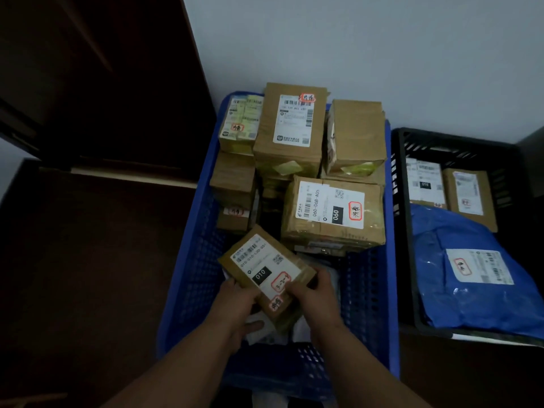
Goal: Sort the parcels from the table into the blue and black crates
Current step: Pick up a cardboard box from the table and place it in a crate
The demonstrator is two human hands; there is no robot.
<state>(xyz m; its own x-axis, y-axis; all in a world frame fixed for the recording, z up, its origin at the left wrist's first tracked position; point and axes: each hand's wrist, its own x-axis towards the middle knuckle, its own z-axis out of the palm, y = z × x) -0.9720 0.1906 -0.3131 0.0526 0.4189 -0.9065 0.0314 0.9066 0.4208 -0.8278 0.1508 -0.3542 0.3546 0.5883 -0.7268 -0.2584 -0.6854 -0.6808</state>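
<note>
— Over the blue crate (188, 290)'s near end, where's the 010 parcel (265, 269)?
— Gripped by my left hand (240, 301) and right hand (313, 293), fingers curled on its near corners; long axis runs away leftward.

Matt cardboard parcel (265, 269), plastic crate (188, 278)

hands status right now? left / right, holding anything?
Left hand: grips the near-left end of the 010 parcel over the blue crate.
Right hand: grips the same parcel's right edge.
</note>
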